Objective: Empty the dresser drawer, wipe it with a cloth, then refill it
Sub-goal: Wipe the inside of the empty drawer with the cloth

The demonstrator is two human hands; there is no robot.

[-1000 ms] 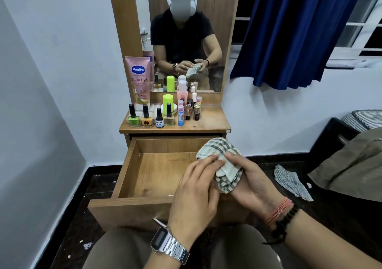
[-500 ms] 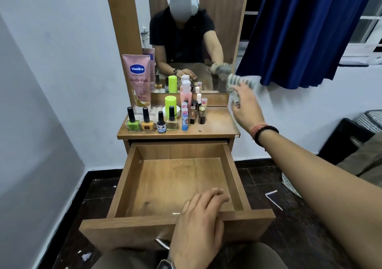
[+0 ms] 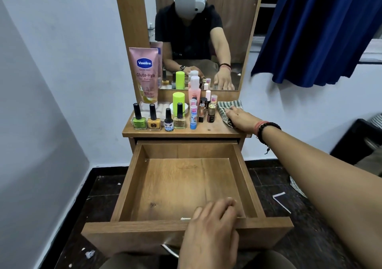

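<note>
Evidently wiping was finished: the drawer [image 3: 182, 186] stood open and bare. The right hand [image 3: 239, 116] pressed flat on the cloth [image 3: 225, 107] atop the dresser; the left hand [image 3: 210, 227] rested relaxed on the drawer front. Refilling should begin with upright bottles [image 3: 173, 115], set gently.

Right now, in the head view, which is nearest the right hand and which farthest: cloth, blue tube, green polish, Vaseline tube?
From the right hand:
1. Cloth, under its fingers.
2. Blue tube, mid-dresser.
3. Green polish, front left, and Vaseline tube, back left: too close to call.
</note>
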